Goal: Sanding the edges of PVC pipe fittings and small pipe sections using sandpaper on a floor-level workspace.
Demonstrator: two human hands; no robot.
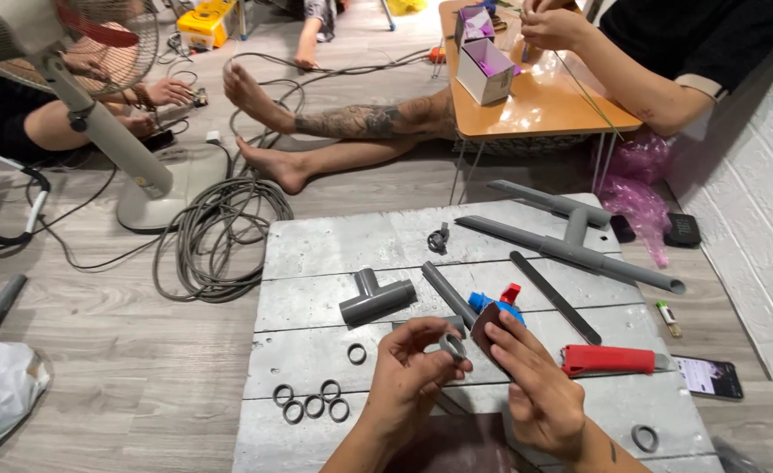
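We see our left hand [412, 363] pinching a short grey pipe ring [453, 345] between thumb and fingertips, held just above the whitewashed wooden board [334, 241]. Our right hand [535, 390] grips a folded piece of dark brown sandpaper [484, 328], its edge touching the ring.

Just behind the hands a short grey pipe [448, 293] lies on the board, and right behind the sandpaper sits a blue and red tool [498, 302], partly hidden by it. To the left of the pipe stands a grey tee fitting [376, 300]. One loose ring [356, 354] lies near the left hand, and a cluster of five cut rings [311, 401] lies further left, towards the board's edge. Another ring [644, 437] rests at the near right corner.

To the right of our right hand lies a red-handled saw [610, 359], and behind it a flat dark file [554, 296]. At the far edge a long grey pipe assembly [570, 250] runs diagonally. A phone [709, 377] lies on the floor beside the board.

Beyond the board, another person's legs [334, 131] stretch across the floor beside a coil of grey cable [220, 236] and a standing fan [80, 96].
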